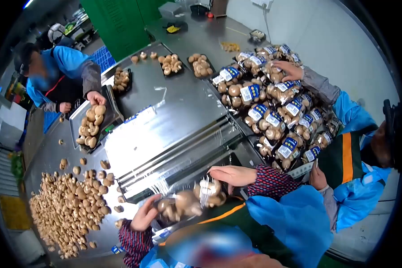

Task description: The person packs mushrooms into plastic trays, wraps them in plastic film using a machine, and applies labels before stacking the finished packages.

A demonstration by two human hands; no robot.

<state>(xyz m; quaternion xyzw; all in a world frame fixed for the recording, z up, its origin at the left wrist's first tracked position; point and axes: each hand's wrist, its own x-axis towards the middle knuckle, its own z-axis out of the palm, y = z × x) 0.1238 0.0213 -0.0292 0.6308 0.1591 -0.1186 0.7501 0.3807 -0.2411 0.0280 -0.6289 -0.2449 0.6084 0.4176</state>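
Note:
Close against my body is a tray of mushrooms [185, 203] with clear film stretched over it, catching the light in creases. My left hand [146, 214] grips the left end of this tray, its fingers and thumb at the edge. My right hand [232, 175] holds the right end from above, fingers long over the film and thumb lower down. The tray's underside is hidden. Just beyond it lies the metal wrapping station [174, 154], with loose clear film along its near edge.
Loose mushrooms [71, 205] are heaped at left. Across the table, a co-worker's hand [96, 98] touches a filled tray [91, 125]. More filled trays [170, 64] stand at the back. At right, another worker's hand [290, 70] rests on stacked, labelled mushroom packs [277, 111].

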